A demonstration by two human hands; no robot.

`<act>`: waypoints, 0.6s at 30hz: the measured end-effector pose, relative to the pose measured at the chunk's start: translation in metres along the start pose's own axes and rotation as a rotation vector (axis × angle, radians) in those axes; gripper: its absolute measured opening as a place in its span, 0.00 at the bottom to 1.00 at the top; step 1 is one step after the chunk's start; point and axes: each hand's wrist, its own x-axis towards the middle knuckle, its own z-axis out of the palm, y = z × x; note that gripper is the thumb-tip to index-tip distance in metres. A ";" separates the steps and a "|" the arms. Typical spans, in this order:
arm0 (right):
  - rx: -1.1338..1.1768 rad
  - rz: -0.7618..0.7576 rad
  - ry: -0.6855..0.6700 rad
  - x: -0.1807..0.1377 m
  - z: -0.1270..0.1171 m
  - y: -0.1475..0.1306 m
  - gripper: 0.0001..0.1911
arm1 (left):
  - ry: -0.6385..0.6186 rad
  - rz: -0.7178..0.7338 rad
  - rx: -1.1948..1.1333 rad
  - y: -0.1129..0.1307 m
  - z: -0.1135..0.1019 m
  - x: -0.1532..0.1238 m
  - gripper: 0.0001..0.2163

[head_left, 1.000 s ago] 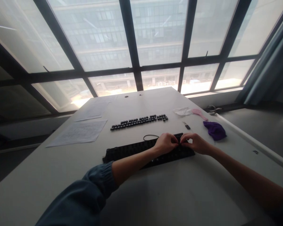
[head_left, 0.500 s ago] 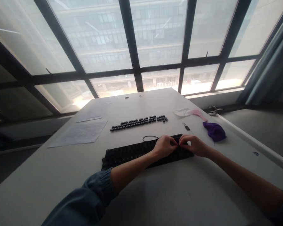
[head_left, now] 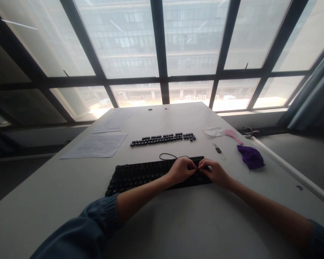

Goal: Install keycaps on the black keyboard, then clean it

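Observation:
A black keyboard (head_left: 140,172) lies across the white table (head_left: 178,223) in front of me. My left hand (head_left: 180,169) and my right hand (head_left: 214,172) meet over the keyboard's right end, fingertips pinched together at one spot. What they pinch is too small to make out. Beyond the keyboard, a row of loose black keycaps (head_left: 163,138) is laid out on the table. The keyboard's thin black cable (head_left: 167,155) loops just behind it.
Printed paper sheets (head_left: 97,145) lie at the far left. At the right are a small dark tool (head_left: 218,149), a purple cloth (head_left: 250,156), a pink brush (head_left: 232,135) and a crumpled white tissue (head_left: 212,131). Large windows rise behind the table's far edge.
The view has shifted slightly, so everything sits a little further left and lower. Both hands stay pinched together at the keyboard's right end.

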 end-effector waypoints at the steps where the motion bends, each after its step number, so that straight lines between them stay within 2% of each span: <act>1: -0.002 -0.005 -0.007 0.007 0.008 -0.002 0.03 | 0.005 -0.007 -0.008 -0.006 -0.008 -0.004 0.05; 5: -0.002 -0.023 -0.056 0.037 0.037 -0.009 0.03 | 0.030 -0.073 -0.047 -0.024 -0.041 -0.018 0.05; 8: -0.007 -0.013 -0.086 0.050 0.047 -0.010 0.03 | 0.035 -0.121 -0.064 -0.029 -0.055 -0.024 0.05; 13: 0.027 -0.008 -0.081 0.050 0.048 -0.008 0.03 | 0.036 -0.136 -0.071 -0.033 -0.055 -0.026 0.05; 18: -0.006 -0.051 -0.087 0.047 0.049 -0.012 0.05 | 0.046 -0.054 -0.072 -0.033 -0.053 -0.029 0.04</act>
